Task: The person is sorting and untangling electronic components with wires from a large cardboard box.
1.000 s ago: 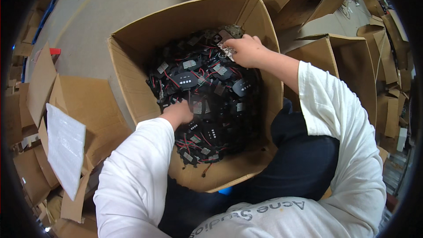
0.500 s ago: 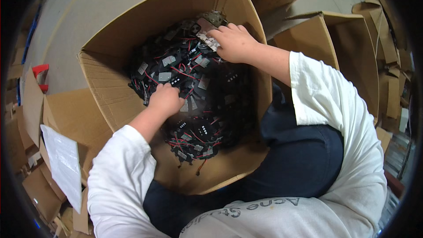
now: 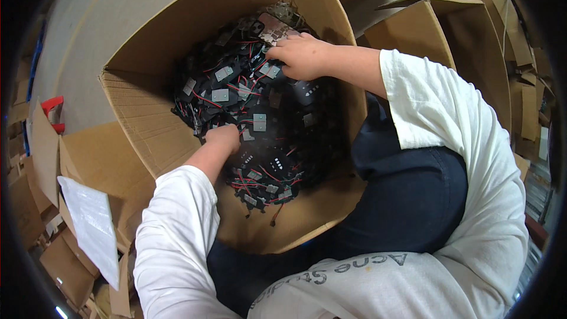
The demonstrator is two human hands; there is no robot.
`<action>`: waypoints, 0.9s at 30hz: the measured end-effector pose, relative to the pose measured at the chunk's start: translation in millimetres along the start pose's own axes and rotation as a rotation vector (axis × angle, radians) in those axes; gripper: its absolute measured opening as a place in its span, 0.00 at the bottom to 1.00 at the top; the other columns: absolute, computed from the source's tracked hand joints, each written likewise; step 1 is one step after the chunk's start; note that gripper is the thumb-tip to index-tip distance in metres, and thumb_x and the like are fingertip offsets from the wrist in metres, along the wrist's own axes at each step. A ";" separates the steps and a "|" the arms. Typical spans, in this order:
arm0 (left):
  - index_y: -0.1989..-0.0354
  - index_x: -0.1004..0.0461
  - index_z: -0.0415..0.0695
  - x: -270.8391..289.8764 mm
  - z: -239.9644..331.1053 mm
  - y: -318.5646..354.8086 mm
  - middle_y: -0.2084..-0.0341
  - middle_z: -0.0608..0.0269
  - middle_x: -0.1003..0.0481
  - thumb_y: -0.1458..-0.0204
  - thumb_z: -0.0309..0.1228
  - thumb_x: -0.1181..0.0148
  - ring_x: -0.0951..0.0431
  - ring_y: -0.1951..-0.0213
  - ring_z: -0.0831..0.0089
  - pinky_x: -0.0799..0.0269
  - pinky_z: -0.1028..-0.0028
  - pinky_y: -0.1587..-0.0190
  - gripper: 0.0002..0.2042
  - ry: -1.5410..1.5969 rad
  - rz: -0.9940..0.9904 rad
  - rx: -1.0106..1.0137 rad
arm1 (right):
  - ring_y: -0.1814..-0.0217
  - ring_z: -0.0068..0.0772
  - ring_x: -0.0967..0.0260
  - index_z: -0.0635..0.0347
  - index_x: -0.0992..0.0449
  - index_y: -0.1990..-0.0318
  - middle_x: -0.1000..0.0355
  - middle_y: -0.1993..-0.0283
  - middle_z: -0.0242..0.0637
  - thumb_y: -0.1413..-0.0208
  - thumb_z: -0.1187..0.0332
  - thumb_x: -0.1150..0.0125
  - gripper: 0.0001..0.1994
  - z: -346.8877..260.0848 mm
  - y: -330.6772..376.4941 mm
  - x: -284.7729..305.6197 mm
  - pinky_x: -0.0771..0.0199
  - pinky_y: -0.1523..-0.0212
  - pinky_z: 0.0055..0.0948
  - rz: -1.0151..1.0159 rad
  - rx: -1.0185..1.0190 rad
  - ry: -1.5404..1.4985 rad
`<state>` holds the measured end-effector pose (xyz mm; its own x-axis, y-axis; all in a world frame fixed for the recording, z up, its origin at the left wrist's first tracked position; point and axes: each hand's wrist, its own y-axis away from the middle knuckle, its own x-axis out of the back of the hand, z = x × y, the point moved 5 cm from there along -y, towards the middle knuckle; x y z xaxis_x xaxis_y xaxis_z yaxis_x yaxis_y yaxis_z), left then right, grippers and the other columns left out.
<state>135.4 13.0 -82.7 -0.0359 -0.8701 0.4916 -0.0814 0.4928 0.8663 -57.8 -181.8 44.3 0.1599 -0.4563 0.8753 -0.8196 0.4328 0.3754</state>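
At the far left a red object [image 3: 53,112] sits by the floor's edge, and below it a white sheet of paper [image 3: 91,227] lies on flattened cardboard, both well apart from the work. Next comes the big open cardboard box [image 3: 147,130], its near-left wall bare and its inside filled with a tangled heap of small black parts [image 3: 248,112] with grey square pads and thin red wires. The left hand [image 3: 223,139] reaches in along that left wall and rests on the near-left edge of the heap, fingers curled down into the parts; whether they are pinched on one piece or only pressed among them I cannot tell. The heap spreads up and to the right from this hand, its long run going from the near corner of the box toward the far corner. Further right, the right hand [image 3: 301,56] lies on the far-right top of the heap, fingers bent and drawn together over a few parts, seemingly gripping some, though the grip itself is hidden beneath the palm. A pale flat piece [image 3: 274,26] lies just beyond its fingertips. Each hand is already touching the heap, the two hands well apart with parts between them. To the right, beyond the box wall, stand more open cardboard boxes [image 3: 449,35], clear of both arms.
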 end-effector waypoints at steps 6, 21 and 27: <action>0.55 0.15 0.46 11.9 -2.1 -3.2 0.52 0.54 0.17 0.48 0.32 0.36 0.16 0.51 0.55 0.20 0.61 0.52 0.13 0.018 0.100 0.007 | 0.36 0.46 0.32 0.49 0.26 0.39 0.26 0.43 0.41 0.44 0.68 0.45 0.23 -2.1 -0.9 -1.2 0.35 0.37 0.47 -0.048 0.060 -0.013; 0.55 0.25 0.41 25.7 25.1 -5.8 0.60 0.52 0.17 0.47 0.41 0.33 0.15 0.57 0.52 0.20 0.55 0.57 0.18 0.004 0.294 -0.149 | 0.41 0.51 0.26 0.52 0.25 0.39 0.23 0.46 0.46 0.44 0.69 0.46 0.23 3.4 6.5 -11.5 0.26 0.43 0.49 -0.148 0.092 -0.082; 0.58 0.21 0.42 14.0 17.3 -22.8 0.62 0.51 0.17 0.46 0.40 0.37 0.15 0.58 0.52 0.20 0.56 0.57 0.14 -0.039 0.312 -0.141 | 0.41 0.50 0.26 0.51 0.25 0.39 0.23 0.45 0.45 0.44 0.69 0.47 0.23 3.3 2.8 -14.6 0.26 0.44 0.49 -0.181 0.112 -0.062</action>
<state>119.5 -10.5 -97.1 -0.0755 -0.6754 0.7336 0.0777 0.7295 0.6796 -64.2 -176.5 31.6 0.2783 -0.5673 0.7751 -0.8375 0.2517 0.4850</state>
